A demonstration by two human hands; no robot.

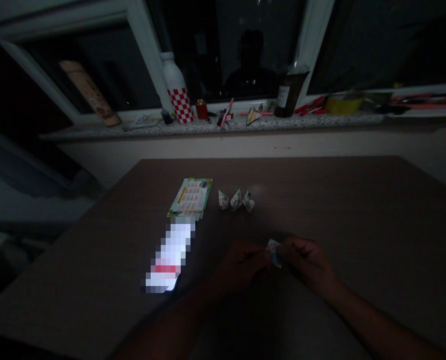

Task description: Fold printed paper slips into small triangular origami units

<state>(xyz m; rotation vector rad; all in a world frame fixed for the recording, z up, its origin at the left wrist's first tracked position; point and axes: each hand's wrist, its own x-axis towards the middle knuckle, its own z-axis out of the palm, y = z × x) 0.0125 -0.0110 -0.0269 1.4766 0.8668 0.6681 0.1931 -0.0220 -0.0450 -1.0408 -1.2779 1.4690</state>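
Between my two hands, a small folded piece of printed paper [274, 254] is held just above the dark table [358, 210]. My left hand [241, 262] pinches its left edge, and my right hand [309, 262] grips its right side. Fingertips cover parts of the paper, and the dim light hides its fine folds. Beyond my hands stand three small folded paper pieces in a row: a left one [223, 200], a middle one [237, 200] and a right one [249, 201]. To their left lies a stack of printed calendar cards [190, 196].
A lit phone [170, 255], its screen blurred out, lies left of my hands. Along the granite windowsill [151, 131] stand a white bottle with red checks [177, 90], a tan cylinder [89, 92], a small red jar [201, 109], a dark pouch [288, 97] and several pens.
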